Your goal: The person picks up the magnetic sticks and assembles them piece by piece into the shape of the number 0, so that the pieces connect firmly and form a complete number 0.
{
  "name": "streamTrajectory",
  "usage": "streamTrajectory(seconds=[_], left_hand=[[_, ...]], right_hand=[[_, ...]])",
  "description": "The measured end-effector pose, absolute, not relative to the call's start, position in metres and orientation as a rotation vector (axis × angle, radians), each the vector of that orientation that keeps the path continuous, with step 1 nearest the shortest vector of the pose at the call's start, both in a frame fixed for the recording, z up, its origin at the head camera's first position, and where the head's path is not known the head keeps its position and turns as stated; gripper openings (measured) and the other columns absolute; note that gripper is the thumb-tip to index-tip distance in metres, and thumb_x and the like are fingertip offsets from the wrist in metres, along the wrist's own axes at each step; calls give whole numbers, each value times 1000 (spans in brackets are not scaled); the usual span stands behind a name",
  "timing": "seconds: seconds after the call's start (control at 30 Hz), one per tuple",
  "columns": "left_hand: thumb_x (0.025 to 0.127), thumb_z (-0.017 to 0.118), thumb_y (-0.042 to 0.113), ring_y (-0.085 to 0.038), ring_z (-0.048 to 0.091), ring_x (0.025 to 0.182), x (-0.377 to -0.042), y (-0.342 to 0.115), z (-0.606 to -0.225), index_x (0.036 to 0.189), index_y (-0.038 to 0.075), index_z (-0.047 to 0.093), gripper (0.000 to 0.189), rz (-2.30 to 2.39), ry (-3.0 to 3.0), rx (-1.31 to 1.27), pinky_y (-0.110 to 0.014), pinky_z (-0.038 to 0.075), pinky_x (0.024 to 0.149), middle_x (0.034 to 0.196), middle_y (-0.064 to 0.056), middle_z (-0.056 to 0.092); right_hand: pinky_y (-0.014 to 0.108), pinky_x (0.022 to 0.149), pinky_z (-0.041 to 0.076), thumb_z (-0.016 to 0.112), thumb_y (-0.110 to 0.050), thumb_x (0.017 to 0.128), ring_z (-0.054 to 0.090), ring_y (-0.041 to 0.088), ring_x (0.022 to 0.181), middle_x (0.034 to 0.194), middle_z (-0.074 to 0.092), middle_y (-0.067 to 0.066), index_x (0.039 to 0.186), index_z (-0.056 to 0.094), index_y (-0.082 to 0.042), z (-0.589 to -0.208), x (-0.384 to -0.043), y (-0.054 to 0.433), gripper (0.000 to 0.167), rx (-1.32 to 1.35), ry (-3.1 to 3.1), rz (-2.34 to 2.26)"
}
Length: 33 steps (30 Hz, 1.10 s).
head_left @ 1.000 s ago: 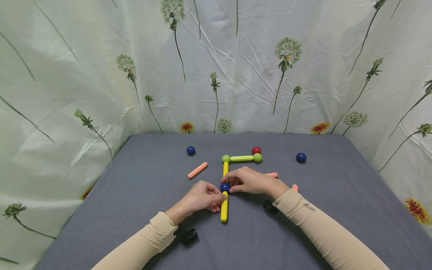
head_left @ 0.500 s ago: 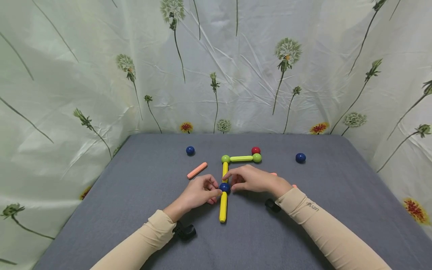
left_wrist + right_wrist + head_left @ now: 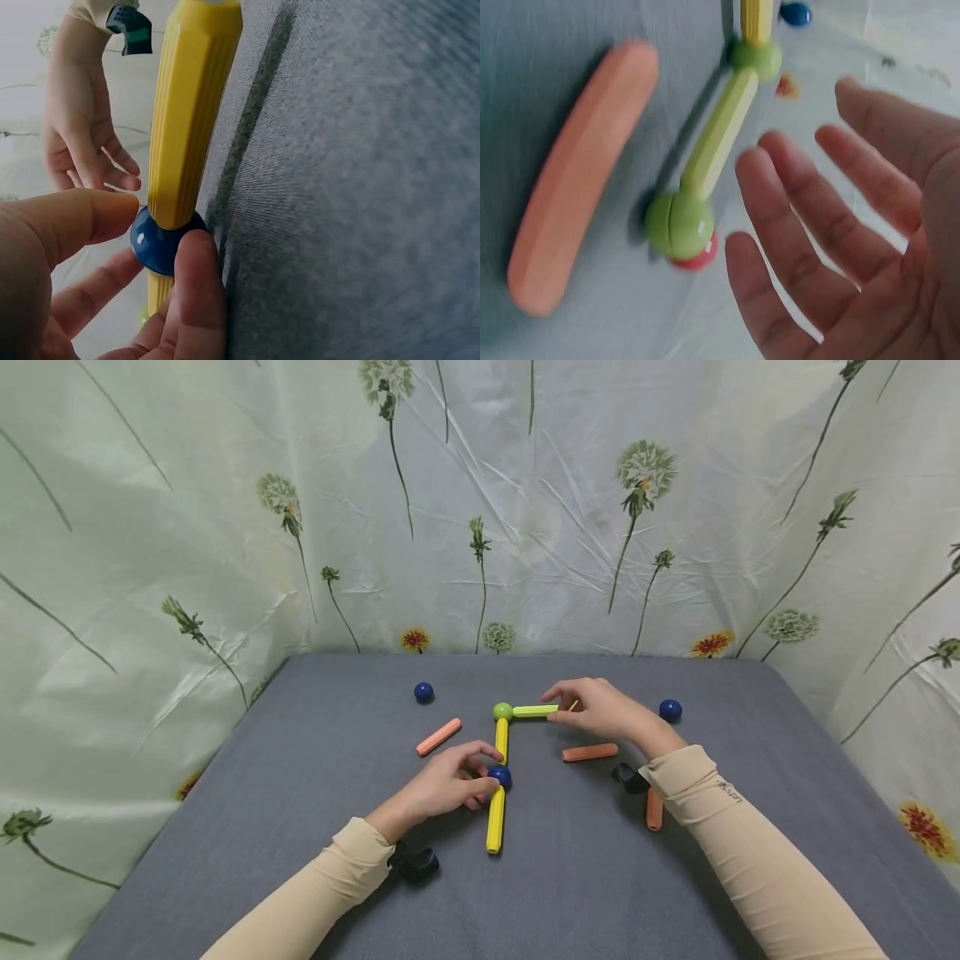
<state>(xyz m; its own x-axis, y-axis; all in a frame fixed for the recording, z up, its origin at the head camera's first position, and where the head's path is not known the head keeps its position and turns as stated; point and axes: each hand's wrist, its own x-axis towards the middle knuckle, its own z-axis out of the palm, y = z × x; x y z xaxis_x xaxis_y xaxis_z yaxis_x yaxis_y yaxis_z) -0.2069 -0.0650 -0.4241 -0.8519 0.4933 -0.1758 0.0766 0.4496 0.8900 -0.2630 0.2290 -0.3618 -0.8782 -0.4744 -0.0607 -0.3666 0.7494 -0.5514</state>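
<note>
My left hand point(image 3: 448, 782) pinches a blue ball point(image 3: 500, 776) between thumb and fingers. This ball joins two yellow ribbed rods in a line: the near rod point(image 3: 496, 822) points toward me, and the far rod point(image 3: 502, 742) runs to a green ball point(image 3: 502, 712). From that green ball a yellow-green rod point(image 3: 532, 712) extends right to a second green ball point(image 3: 679, 225), with a red ball point(image 3: 699, 255) beside it. Above this right end hovers my right hand point(image 3: 600, 707), fingers spread and apart from the rod in the right wrist view. In the head view it hides both end balls.
Salmon-coloured rods lie loose: one rod point(image 3: 438, 737) left of the assembly, another rod point(image 3: 590, 752) right of it, a third rod point(image 3: 655, 810) by my right sleeve. Loose blue balls sit at the back left point(image 3: 423, 692) and right point(image 3: 670, 711). A floral curtain point(image 3: 555, 527) hangs behind the table.
My right hand has left the blue ball and moved away and right to the yellow-green rod's end. The left hand has shifted from the near yellow rod up to the blue ball.
</note>
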Motion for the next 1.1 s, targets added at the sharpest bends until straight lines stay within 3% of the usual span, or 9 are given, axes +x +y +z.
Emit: streamTrajectory(seconds=[0.2,0.57,1.1], left_hand=[[104,73,20,-14,67,68,-207,-63,-425,138,22,69,35,1313,2331,534,-33,58,64,107,-6,68],[106,69,19,-12,60,62,-211,-58,-427,132,20,74,26,1254,2375,632,-30,54,58,105,-4,64],[106,70,16,-14,64,70,-208,-57,-427,129,18,74,24,1287,2381,630,-31,56,60,114,-7,63]], right_hand=[[53,94,58,66,-27,109,70,35,113,123,74,18,139,68,-8,-366,-279,245,36,-445,2858,-773],[54,93,56,64,-33,108,68,39,116,132,71,22,144,63,-10,-380,-300,246,42,-184,2876,-721],[53,92,56,61,-34,110,66,38,116,137,67,25,144,63,-8,-386,-308,244,43,-173,2862,-678]])
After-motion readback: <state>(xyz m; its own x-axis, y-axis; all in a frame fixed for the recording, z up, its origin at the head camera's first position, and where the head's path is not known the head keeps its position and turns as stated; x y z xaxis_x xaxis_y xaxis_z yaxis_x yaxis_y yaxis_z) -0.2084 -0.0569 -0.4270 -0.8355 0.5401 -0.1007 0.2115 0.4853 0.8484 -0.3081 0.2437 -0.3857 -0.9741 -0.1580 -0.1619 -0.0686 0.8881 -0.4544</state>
